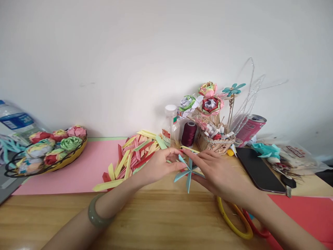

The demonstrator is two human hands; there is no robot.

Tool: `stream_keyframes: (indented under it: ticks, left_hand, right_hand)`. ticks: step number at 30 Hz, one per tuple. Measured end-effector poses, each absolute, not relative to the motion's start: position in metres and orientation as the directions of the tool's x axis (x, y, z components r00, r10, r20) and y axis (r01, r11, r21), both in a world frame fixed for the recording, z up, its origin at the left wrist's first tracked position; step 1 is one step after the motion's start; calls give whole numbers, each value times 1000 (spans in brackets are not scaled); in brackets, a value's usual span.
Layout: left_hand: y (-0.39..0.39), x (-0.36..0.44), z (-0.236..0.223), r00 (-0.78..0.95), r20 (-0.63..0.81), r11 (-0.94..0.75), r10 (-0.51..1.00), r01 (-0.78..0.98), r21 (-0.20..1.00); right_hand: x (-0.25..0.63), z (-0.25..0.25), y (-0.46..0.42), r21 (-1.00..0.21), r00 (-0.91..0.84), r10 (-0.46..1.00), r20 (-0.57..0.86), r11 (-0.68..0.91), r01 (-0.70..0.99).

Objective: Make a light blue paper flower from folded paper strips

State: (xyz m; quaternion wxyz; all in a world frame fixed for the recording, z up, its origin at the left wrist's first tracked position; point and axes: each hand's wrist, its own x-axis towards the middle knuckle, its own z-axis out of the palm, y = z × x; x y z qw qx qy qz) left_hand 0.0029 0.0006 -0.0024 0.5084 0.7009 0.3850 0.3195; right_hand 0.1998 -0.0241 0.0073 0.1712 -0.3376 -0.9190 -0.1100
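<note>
A light-blue folded paper flower [189, 173] with narrow pointed petals is held between both hands above the wooden table. My left hand [162, 163] pinches it from the left, thumb and forefinger at an upper petal. From the right, my right hand [218, 170] grips it, fingers bent over its far side and partly hiding it. Some yellow and red paper shows behind the fingers; whether it belongs to the flower I cannot tell. Beside my left hand lies a pile of folded paper strips [127, 158] in red, yellow, pink and green.
A basket of paper flowers [52, 166] stands left on pink paper [93, 170]. Behind my hands are a clear bottle [171, 121], a maroon thread spool [189, 133] and a decorated pot [214, 144]. Scissors [222, 211], a phone [260, 170] and red paper [304, 218] lie to the right.
</note>
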Motion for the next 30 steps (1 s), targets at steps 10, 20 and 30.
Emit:
stream_keyframes:
  ticks: [10,20,30]
  left_hand:
    - [2,6,-1,397,22,-35,917,26,999]
    - [-1,8,-11,316,373,-397,872,12,918]
    - [-9,7,-10,339,687,-763,642,204,613]
  right_hand:
    - [205,16,-29,-424,-498,794,348,607,672]
    - [202,15,-24,-479,-443,815,372,578,660]
    - [206,10,-20,-384,-450,755,477,639,666]
